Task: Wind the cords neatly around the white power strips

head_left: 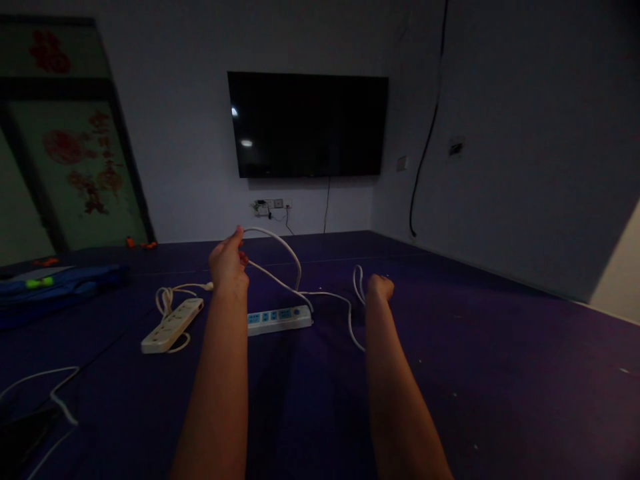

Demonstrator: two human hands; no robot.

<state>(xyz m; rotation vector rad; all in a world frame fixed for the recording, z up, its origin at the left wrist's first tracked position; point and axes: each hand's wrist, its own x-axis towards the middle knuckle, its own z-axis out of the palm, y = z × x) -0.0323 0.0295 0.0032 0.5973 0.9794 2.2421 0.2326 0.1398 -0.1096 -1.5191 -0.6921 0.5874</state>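
My left hand (229, 259) is raised and closed, pinching a white power cord (287, 247) that arches over to the right. That cord belongs to a white power strip (280, 321) with blue socket panels, lying on the dark floor partly behind my left forearm. Farther right, my right hand (380, 288) is closed beside a loop of the cord (359, 280). The cord runs along the floor between both hands, and my right fingers are largely hidden from view. A second, cream power strip (173, 325) with its own bundled cord lies left of my left forearm.
A large dark television (309, 125) hangs on the wall above several wall outlets (273, 205). Blue cloth (75, 283) lies on the left. A thin white cable (63, 403) and a dark flat object (25, 433) are at the lower left. A black cable (425, 150) hangs down the right wall.
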